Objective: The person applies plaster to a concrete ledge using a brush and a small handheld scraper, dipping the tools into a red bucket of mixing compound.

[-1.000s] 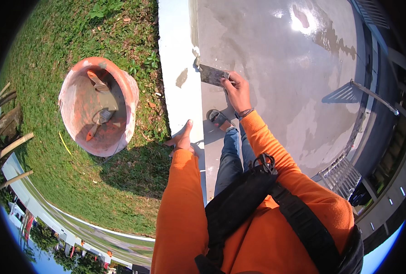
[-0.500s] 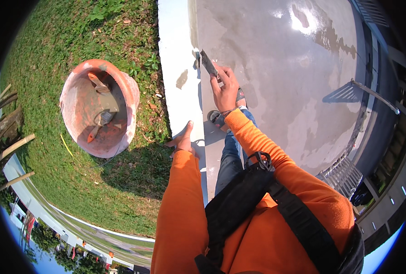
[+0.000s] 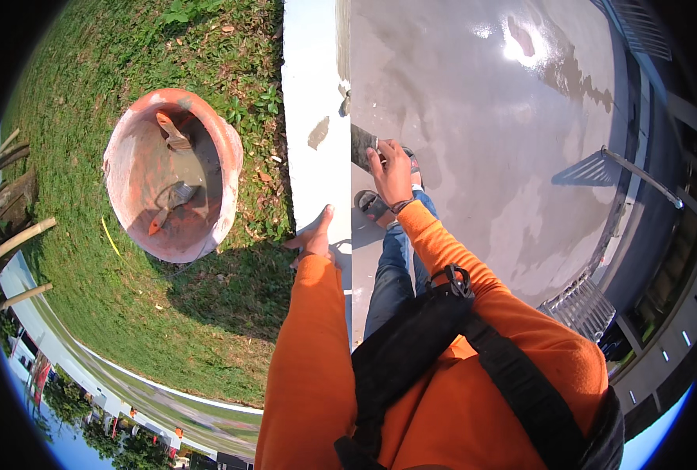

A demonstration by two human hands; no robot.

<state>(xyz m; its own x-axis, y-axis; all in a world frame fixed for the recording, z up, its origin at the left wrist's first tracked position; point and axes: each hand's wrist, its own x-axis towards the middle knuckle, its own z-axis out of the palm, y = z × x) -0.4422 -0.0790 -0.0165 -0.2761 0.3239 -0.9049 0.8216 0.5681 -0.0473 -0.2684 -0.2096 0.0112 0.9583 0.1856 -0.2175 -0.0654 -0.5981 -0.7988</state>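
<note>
My right hand is closed around a dark, flat scraper, whose blade points left, close beside the right edge of a white wall top. Whether the blade touches the wall I cannot tell. Farther along that edge sits a small lump of grey mortar. My left hand rests on the wall top with its thumb stretched out and its fingers over the grassy side; it holds nothing that I can see. A grey patch marks the white surface between the hands and the far end.
On the grass to the left stands a round, mortar-stained orange tub. Inside lie two paintbrushes, one upper and one lower. Smooth grey concrete floor, partly wet, spreads to the right. My sandalled feet stand beside the wall.
My right hand has drawn the scraper back toward me and down, away from the mortar lump. The left hand keeps its place on the wall top. The view has shifted slightly.
</note>
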